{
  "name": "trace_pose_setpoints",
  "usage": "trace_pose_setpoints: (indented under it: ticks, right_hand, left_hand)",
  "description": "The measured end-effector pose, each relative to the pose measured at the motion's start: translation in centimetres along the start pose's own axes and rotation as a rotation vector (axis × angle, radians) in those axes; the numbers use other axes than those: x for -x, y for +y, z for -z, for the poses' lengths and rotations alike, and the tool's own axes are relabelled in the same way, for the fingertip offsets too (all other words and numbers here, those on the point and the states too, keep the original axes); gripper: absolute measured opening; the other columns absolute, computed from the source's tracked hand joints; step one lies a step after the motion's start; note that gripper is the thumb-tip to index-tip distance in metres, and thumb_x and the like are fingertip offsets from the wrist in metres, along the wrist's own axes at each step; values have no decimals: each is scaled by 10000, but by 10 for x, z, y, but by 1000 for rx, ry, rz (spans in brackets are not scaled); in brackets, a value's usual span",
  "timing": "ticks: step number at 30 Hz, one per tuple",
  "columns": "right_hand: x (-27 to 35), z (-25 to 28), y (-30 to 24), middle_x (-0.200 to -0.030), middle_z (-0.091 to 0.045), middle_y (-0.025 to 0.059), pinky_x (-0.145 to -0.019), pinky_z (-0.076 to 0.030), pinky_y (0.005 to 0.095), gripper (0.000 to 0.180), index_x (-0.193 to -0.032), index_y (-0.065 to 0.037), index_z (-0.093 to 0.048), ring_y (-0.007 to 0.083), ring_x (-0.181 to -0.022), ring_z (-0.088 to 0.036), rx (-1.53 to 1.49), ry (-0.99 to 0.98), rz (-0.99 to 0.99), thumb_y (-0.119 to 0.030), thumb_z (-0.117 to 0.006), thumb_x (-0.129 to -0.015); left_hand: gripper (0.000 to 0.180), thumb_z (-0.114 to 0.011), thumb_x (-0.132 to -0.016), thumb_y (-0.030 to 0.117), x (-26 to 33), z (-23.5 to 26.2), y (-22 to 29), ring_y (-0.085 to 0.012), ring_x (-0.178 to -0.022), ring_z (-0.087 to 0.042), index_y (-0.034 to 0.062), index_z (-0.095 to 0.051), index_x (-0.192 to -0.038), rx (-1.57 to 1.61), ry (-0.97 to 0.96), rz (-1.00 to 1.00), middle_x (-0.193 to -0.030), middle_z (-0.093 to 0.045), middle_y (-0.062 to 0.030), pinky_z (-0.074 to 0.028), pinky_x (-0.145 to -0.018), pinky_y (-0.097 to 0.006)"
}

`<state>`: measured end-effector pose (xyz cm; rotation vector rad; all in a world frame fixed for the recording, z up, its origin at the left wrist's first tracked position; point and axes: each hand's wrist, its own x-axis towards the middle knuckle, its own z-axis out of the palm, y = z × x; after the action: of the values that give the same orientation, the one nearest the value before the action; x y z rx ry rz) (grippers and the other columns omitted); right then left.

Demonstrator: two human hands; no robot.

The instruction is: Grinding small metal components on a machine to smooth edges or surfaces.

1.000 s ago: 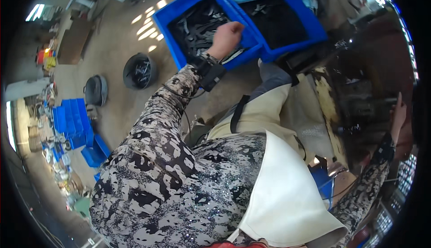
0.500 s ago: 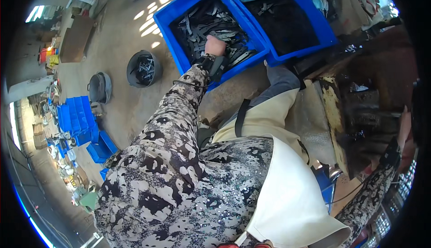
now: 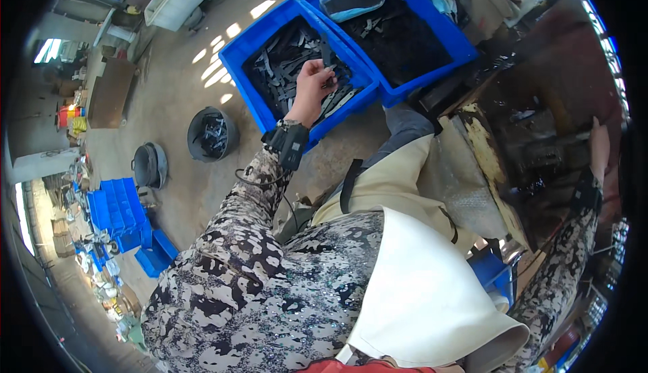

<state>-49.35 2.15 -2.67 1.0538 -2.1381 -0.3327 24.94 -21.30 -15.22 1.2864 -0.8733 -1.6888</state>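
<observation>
My left hand (image 3: pixel 312 93) is raised over the near blue crate (image 3: pixel 266 106). Its thumb and fingers are pinched together on a flat dark metal strip (image 3: pixel 326 53), which stands out above the fingertips. Beneath it, a jumble of similar grey and black metal strips (image 3: pixel 287 69) fills the crate. Far to the right, my right hand (image 3: pixel 599 147) lies against a dark reddish surface (image 3: pixel 594 83), at the edge of a dark machine. Its fingers look stretched out, with nothing visible in them, though the spot is dim.
A second blue crate (image 3: pixel 432 79) adjoins the first, holding dark material and a clear oval container (image 3: pixel 351 1). On the floor at left stand a dark bucket of metal pieces (image 3: pixel 213 134), another bucket (image 3: pixel 150 165) and stacked blue bins (image 3: pixel 118 208). A worn yellow-edged board (image 3: pixel 486 144) borders the machine.
My left hand has lifted out of the pile and turned, now pinching a strip. My right hand has risen along the reddish surface. The whole view has shifted slightly.
</observation>
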Motion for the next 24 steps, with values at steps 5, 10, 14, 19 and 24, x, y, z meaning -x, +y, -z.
trace_pose_setpoints:
  ticks: [5, 10, 14, 19, 24]
  right_hand:
    - [22, 46, 3, -909, -623, 178, -640, -537, 433, 319, -1189, -154, -612, 340, -804, -649, -68, -78, 273, -110, -413, -943]
    - [68, 174, -87, -886, -637, 232, -691, -497, 492, 298, -996, -50, -585, 416, -853, -624, -462, -160, -310, -328, -484, -967]
    - [144, 250, -118, -843, -648, 197, -671, -472, 517, 333, -968, -73, -544, 439, -821, -618, -604, -199, -432, -404, -506, -959]
    - [246, 283, -149, -802, -645, 161, -552, -487, 445, 180, -969, -94, -564, 371, -681, -633, -580, -181, -333, -266, -596, -925]
    - [283, 303, -171, -749, -624, 94, -484, -483, 398, 168, -967, -107, -584, 301, -580, -618, -636, -139, -120, -216, -663, -866]
  left_hand:
    - [140, -512, -938, 52, 36, -65, 24, -181, -761, -636, 78, -463, -1067, 34, -315, -52, -957, -630, -99, -554, -695, -313]
    - [297, -445, -955, 21, 67, -115, 29, -136, -688, -631, 65, -458, -1248, -124, -473, -140, -1026, -653, -116, -547, -625, -256]
    - [417, -408, -957, -16, 69, -178, 15, -112, -680, -623, 104, -489, -1348, -222, -696, -156, -1081, -645, -98, -529, -578, -233]
    - [256, -482, -926, 21, 70, -285, -12, -151, -744, -654, 45, -662, -1107, -542, -961, -516, -1023, -660, -73, -525, -610, -259]
    - [304, -579, -777, 7, 55, -358, -54, -295, -845, -655, 20, -672, -1066, -988, -982, -1311, -961, -658, -135, -535, -718, -378]
